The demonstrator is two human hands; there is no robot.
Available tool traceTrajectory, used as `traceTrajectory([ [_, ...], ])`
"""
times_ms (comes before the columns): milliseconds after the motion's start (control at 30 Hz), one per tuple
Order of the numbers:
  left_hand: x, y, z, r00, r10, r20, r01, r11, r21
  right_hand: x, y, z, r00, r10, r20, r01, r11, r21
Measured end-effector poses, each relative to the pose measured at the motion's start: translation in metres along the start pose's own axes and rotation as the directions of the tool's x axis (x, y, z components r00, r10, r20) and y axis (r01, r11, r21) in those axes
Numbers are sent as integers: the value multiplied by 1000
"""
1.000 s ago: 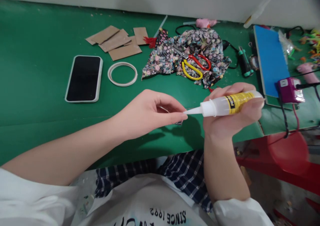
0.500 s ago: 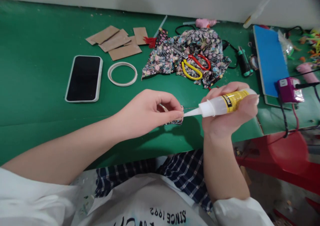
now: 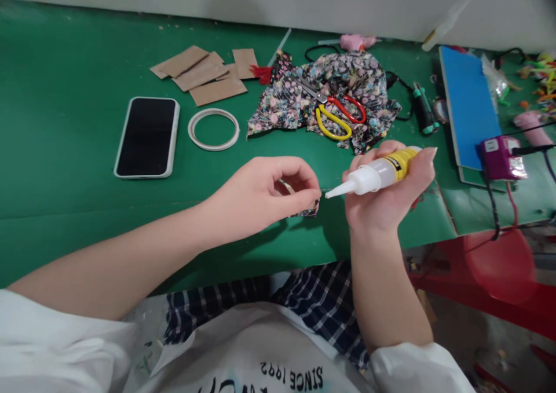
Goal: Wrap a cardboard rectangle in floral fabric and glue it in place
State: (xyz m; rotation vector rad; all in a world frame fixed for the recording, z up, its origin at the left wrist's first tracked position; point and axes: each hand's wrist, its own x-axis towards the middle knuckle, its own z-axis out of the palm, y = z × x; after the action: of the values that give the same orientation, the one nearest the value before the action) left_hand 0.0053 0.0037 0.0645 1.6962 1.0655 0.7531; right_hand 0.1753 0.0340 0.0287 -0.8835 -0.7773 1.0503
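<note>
My left hand [image 3: 273, 190] is closed in a pinch on a small piece of dark floral fabric [image 3: 311, 212]; most of the piece is hidden behind the fingers. My right hand [image 3: 386, 190] grips a glue bottle [image 3: 384, 172] with a yellow label and a long white nozzle. The bottle tilts down to the left. Its tip is just right of my left fingertips, a small gap apart. Beyond the hands, a larger crumpled floral cloth [image 3: 278, 106] lies with scissors [image 3: 332, 125] on it, one handle red and one yellow.
A phone [image 3: 147, 137], a tape roll [image 3: 234, 132] and brown cardboard pieces [image 3: 217, 92] lie on the green table [image 3: 65, 121]. To the right are a green-black cutter-like tool [image 3: 423, 109], a blue board [image 3: 469, 103], a purple power adapter [image 3: 503, 157] with cables, and a red stool [image 3: 499, 260].
My right hand has drawn the glue bottle slightly back, and the nozzle tip has left the fabric at my left fingertips. My left hand has barely moved.
</note>
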Motion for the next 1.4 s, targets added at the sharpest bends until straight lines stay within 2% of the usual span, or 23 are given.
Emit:
traceTrajectory([
  [67,-2,2,1,993,93,-66,-82,987,141,0,1,0,999,22,-24,-21,1000,22],
  [133,-3,2,2,968,227,-107,-188,939,288,0,1,1,1000,19,-24,-18,999,28],
  [233,-5,1,4,913,395,-106,-310,838,449,0,2,1,1000,1,2,-1,1000,18],
  [333,-6,-2,4,878,469,-97,-354,771,529,-1,2,0,999,-7,41,8,1000,-7],
  [633,-6,-7,7,830,548,-101,-390,700,598,-2,3,3,1000,1,20,-1,1000,-17],
  [933,-6,-7,11,847,516,-125,-338,707,621,-3,5,5,998,35,-53,-35,999,6],
  [1200,-5,-8,11,820,558,-129,-385,703,598,-3,3,4,992,105,-67,-100,992,79],
  [1400,-8,-4,12,841,527,-117,-378,730,570,-1,3,4,996,49,-72,-43,995,88],
])
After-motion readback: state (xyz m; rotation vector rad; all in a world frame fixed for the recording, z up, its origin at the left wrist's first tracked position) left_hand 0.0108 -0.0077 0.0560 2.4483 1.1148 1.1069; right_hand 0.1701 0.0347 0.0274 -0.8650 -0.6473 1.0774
